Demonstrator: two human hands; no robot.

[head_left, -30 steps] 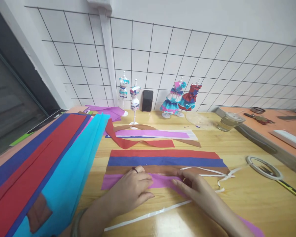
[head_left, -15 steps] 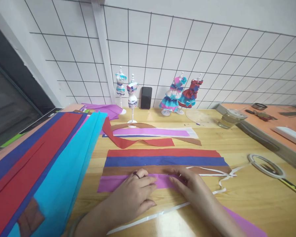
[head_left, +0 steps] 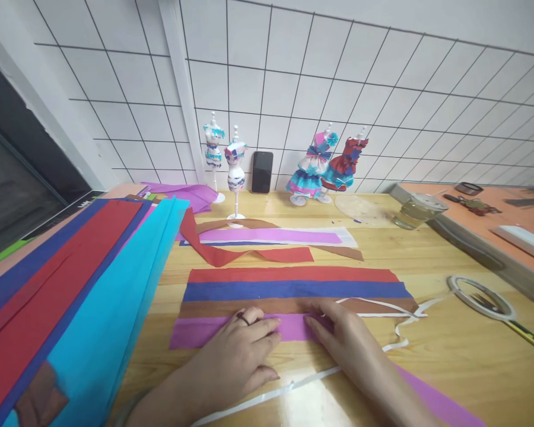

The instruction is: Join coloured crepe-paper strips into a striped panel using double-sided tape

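Observation:
A panel of crepe-paper strips lies flat: a red strip [head_left: 289, 275], a blue strip [head_left: 293, 289], a brown strip [head_left: 285, 306] and, nearest me, a purple strip [head_left: 196, 332]. My left hand [head_left: 249, 350] rests palm-down across the purple strip, fingers stretched out and a dark ring on one. To its right, my right hand [head_left: 345, 332] touches the seam between brown and purple with its fingertips, thumb apart on the purple. A thin white tape [head_left: 374, 315] runs along the brown strip's edge from behind this hand. White backing strip [head_left: 289, 386] passes below both hands.
Long folded crepe sheets [head_left: 111, 320] cover the left side. Loose strips [head_left: 267, 237] lie behind the panel. Small mannequins [head_left: 235, 172], a phone [head_left: 262, 172] and dressed mannequins [head_left: 311, 169] stand by the wall. At right are a tape roll [head_left: 458, 296] and a glass cup [head_left: 416, 212].
The whole view has shifted slightly. Both hands stay in nearly the same place on the purple strip, and the strips lie as before.

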